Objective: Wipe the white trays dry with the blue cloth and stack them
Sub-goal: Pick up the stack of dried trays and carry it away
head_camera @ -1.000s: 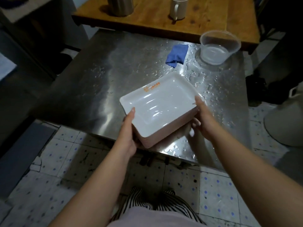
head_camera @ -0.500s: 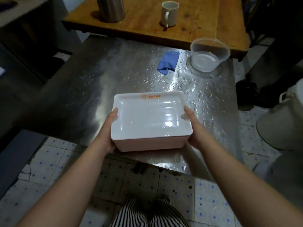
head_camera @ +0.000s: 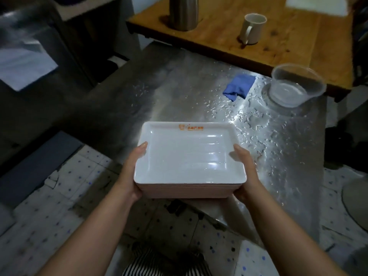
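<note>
Both hands on the stack of white trays (head_camera: 189,156), held at the near edge of the steel table (head_camera: 123,100). Left hand (head_camera: 132,176) grips the stack's left short side, thumb over the top rim, fingers curled under. Right hand (head_camera: 246,174) grips the right short side the same way, thumb on the rim. Both grips closed on the stack.

Stack roughly level, long side left-right. Near part overhangs the table edge; can't tell if the far part touches the table or sits just above it. Top tray faces up, orange logo on its far rim, glossy streaks inside. Sides of the lower trays look pinkish; count unclear.

Blue cloth (head_camera: 239,87) lies crumpled on the table, far right, well apart from the trays, no hand on it. Just right of the cloth: clear plastic bowl (head_camera: 296,85), some water in it. Table surface btwn trays and bowl covered w/ water droplets, esp. right side.

Beyond the steel table: wooden table (head_camera: 288,42) w/ a beige mug (head_camera: 252,28) and a metal flask (head_camera: 183,12), top cut off by frame. Tiled floor (head_camera: 59,206) below w/ blue specks; striped fabric (head_camera: 163,263) at bottom centre.
</note>
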